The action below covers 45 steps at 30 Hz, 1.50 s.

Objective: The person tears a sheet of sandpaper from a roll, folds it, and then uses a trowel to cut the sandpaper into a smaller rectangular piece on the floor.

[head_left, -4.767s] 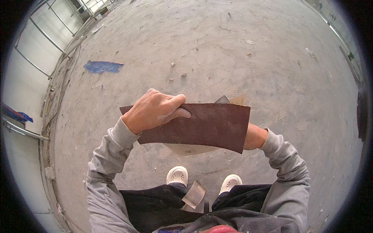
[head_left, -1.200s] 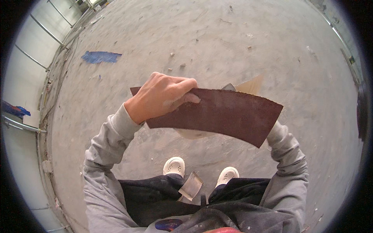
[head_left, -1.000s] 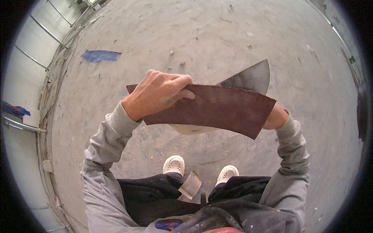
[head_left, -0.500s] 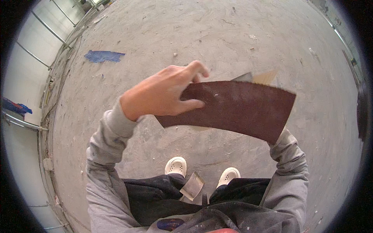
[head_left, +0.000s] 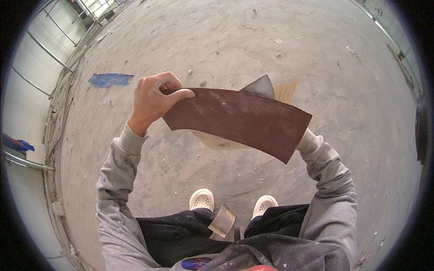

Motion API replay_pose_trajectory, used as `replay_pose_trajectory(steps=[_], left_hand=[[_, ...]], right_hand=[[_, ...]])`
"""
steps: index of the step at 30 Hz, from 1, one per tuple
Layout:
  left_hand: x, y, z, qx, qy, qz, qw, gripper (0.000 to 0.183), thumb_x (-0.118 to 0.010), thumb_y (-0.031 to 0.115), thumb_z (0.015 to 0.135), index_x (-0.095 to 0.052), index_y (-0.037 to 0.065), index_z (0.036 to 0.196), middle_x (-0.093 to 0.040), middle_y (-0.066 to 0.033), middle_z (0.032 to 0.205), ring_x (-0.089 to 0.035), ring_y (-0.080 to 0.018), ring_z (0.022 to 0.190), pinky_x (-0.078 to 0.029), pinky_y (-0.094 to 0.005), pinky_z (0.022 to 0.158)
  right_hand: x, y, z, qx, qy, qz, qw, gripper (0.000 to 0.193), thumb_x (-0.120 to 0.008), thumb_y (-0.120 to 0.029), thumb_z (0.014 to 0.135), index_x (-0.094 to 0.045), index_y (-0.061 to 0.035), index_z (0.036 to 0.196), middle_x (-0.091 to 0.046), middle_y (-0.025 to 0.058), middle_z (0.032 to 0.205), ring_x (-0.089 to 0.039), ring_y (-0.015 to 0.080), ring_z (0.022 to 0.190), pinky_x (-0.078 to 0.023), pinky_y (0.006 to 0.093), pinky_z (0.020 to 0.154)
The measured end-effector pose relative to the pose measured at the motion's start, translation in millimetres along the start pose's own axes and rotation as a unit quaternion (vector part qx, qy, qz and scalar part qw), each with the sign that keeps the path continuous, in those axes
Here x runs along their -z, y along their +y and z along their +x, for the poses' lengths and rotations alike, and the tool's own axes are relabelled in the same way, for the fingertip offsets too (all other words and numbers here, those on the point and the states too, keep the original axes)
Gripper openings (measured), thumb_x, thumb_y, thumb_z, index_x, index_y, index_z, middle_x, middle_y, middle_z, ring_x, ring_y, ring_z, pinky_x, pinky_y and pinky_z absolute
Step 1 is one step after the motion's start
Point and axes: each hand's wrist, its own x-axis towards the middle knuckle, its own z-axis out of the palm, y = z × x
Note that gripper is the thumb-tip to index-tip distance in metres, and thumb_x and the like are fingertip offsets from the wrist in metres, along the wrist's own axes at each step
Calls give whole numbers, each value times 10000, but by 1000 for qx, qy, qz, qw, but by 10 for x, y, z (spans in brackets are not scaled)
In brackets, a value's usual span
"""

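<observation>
A dark brown strip that looks like sandpaper [head_left: 239, 115] is held up in front of me, bowed along its length. My left hand [head_left: 156, 97] pinches the strip's upper left corner, thumb on the near face and fingers curled behind. Only the wrist and heel of my right hand [head_left: 308, 140] show past the strip's right end; its fingers are hidden behind it. Above the strip's top edge stick out a grey, pointed flat piece [head_left: 261, 86] and a tan sheet [head_left: 286, 90]. More tan material [head_left: 224, 142] shows below the lower edge. What supports these pieces is hidden.
Below lies a rough concrete floor [head_left: 181, 167] with small debris and a blue patch [head_left: 110, 80] at left. A pale wall with metal bars [head_left: 47, 54] runs along the left. Between my white clogs [head_left: 201, 198] and lap is a small flat metal-looking piece [head_left: 223, 220].
My left hand has moved left and closed from spread fingers into a pinch on the strip's corner. The strip has shifted left, and more of the grey piece shows above it.
</observation>
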Motion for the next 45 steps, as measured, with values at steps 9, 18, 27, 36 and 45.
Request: replay_pose_trajectory(steps=[9,18,27,36,45], left_hand=[[82,33,37,-81,-1,-23,996,233,-785,277,748,-721,53,759,-665,-59,623,-604,-152,492,-485,-267,498],[170,54,-16,-81,-84,-68,991,109,-725,100,790,-707,-5,815,-692,-86,714,-625,-139,554,-503,-251,500],[151,138,31,-186,-36,-72,979,118,-738,129,780,-707,16,797,-671,-90,690,-618,-165,556,-485,-274,512],[212,126,-16,-227,-42,-57,971,121,-745,139,770,-696,29,779,-664,-78,680,-619,-174,564,-478,-279,522],[146,29,-13,-146,-56,-63,986,119,-734,152,774,-702,39,764,-668,-82,676,-623,-174,560,-483,-285,527]], right_hand=[[74,17,57,-22,-8,18,1000,372,-643,-199,845,-598,-15,1165,-620,185,1152,-585,300,1071,-427,395,978],[362,-148,17,-64,-20,56,996,365,-640,-199,846,-601,-13,1158,-623,191,1141,-590,306,1062,-431,399,972],[219,-270,-142,-15,-60,23,998,358,-636,-198,847,-604,-10,1151,-626,198,1130,-596,311,1053,-434,403,966],[250,-357,-13,-63,-55,75,994,352,-633,-197,848,-607,-7,1143,-629,205,1119,-601,317,1044,-438,407,961],[193,-241,1,-31,-68,51,996,345,-629,-197,849,-610,-5,1136,-633,212,1108,-607,323,1034,-442,411,955]])
